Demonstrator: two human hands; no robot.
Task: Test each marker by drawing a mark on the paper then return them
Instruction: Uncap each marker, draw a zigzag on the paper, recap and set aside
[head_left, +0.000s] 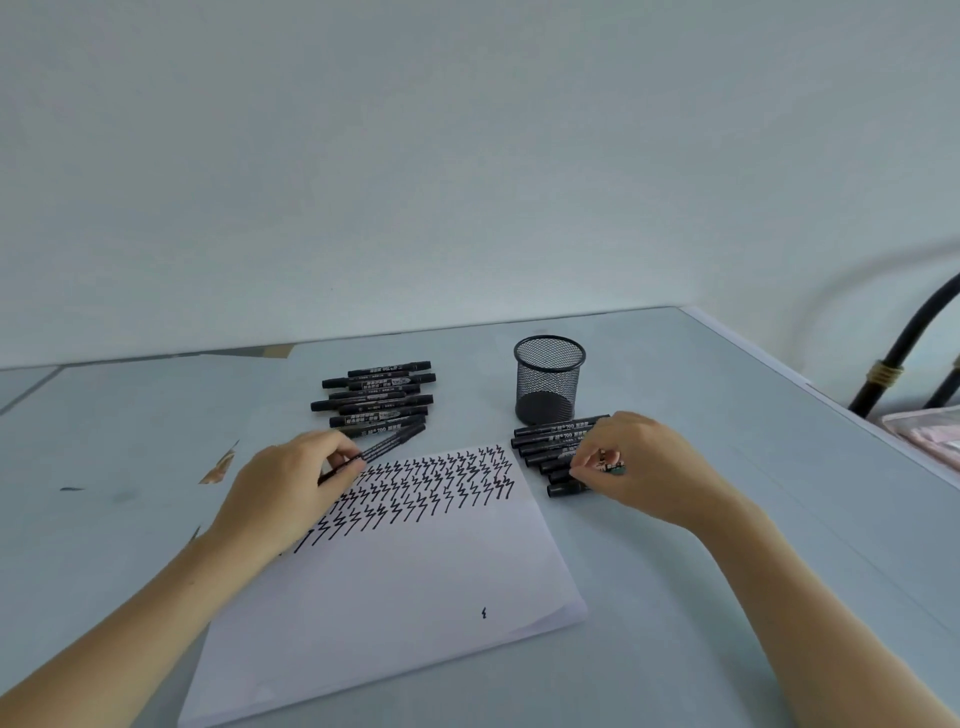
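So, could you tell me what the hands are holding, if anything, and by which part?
The left hand pinches a black marker near its lower end. The right hand pinches a marker in the right-hand row, at its right end.

Soft, even daylight, cool bluish cast; faint shadows beneath the mesh cup (549, 379). Wide-angle bending toward the edges, slight overall softness.

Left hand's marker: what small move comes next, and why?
Probably set it down with the far pile of markers. The left hand holds a marker by one end, its other end lying against that pile, off the marked paper. The right hand is already at the row of markers beside the mesh cup, pinching one, likely the next to test.
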